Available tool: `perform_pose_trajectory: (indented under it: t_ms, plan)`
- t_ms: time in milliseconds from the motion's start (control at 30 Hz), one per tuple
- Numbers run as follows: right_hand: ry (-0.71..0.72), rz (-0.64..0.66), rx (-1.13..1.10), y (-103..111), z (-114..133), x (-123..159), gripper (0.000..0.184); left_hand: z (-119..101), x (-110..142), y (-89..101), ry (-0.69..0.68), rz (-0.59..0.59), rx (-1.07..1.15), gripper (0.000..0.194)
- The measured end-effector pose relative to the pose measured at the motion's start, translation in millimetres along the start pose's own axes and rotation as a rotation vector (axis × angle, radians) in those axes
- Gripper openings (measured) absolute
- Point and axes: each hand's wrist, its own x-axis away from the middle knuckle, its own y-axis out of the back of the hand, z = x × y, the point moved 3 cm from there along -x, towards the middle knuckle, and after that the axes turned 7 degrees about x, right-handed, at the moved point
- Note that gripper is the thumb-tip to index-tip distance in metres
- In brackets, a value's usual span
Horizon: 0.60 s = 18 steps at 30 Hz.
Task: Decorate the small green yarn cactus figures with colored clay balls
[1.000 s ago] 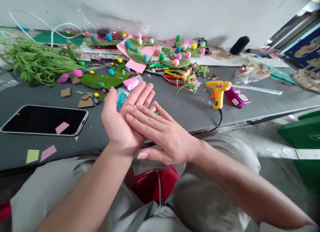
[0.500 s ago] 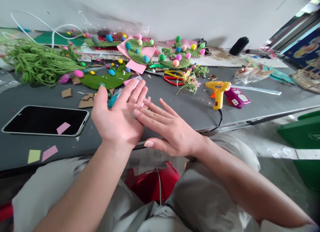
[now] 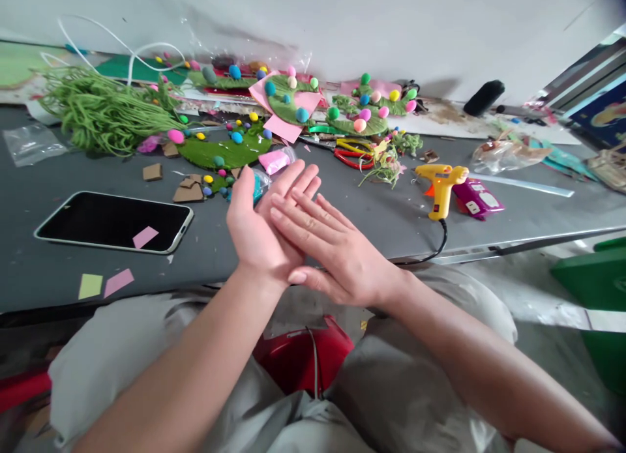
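Note:
My left hand [image 3: 257,234] is palm up above the table's front edge, fingers stretched out and thumb raised. Across its palm and fingers lies my right hand [image 3: 337,248], flat and palm down, its thumb held apart. Anything between the two palms is hidden now. Just behind my left fingers are a packet of pink clay [image 3: 274,160] and a teal packet [image 3: 257,187]. Small coloured balls [image 3: 208,179] and brown cardboard pieces [image 3: 188,189] lie left of them. Farther back is a green leaf-shaped piece [image 3: 220,152] with coloured balls on it.
A phone [image 3: 112,221] lies at the left, near paper scraps [image 3: 119,283]. Green strands [image 3: 110,120] are heaped behind it. Red-handled pliers [image 3: 352,158] lie mid-table. At the right are a yellow glue gun [image 3: 441,189], its cord, and a purple packet [image 3: 478,199].
My view has shifted, so the table things appear farther right. My right hand now covers more of my left palm. A small green bit glimpsed between them is out of sight.

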Motion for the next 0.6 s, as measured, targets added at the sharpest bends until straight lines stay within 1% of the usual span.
perform_pose_trajectory:
  t_ms: [100, 200, 267, 300, 367, 433, 467, 533, 600]
  plan:
    - [-0.067, 0.000, -0.009, -0.3, -4.3, 1.5, 0.074, 0.1, -1.3, 0.4, -0.008, -0.005, 0.024, 0.072]
    - [-0.007, 0.000, -0.024, 0.0, -1.6, 3.5, 0.071, -2.4, -1.1, 0.8, -0.054, -0.013, 0.030, 0.067]
    - [0.025, -0.012, -0.028, 0.3, -0.4, 3.7, 0.073, 0.4, -0.6, 0.9, -0.033, -0.022, 0.031, 0.065]
    - [0.016, -0.018, -0.025, 0.5, -1.3, 3.5, 0.073, 2.6, -0.4, 0.7, -0.009, -0.027, 0.036, 0.065]
    - [-0.047, -0.021, -0.015, 1.4, -6.0, 3.4, 0.074, 5.8, -0.2, 0.2, 0.033, -0.036, 0.052, 0.066]
    - [-0.102, -0.014, -0.005, 2.8, -10.2, 4.3, 0.072, 5.1, -0.5, -0.2, 0.035, -0.042, 0.066, 0.067]
    - [-0.108, -0.006, -0.002, 3.3, -10.7, 4.9, 0.071, 3.6, -0.9, -0.4, 0.017, -0.040, 0.066, 0.066]
    - [-0.075, 0.005, -0.001, 3.6, -8.2, 5.7, 0.071, 1.4, -1.7, -0.6, -0.026, -0.028, 0.063, 0.064]
    - [-0.031, 0.004, -0.001, 3.1, -4.6, 5.4, 0.073, 3.1, -2.2, -0.7, -0.026, -0.026, 0.057, 0.063]
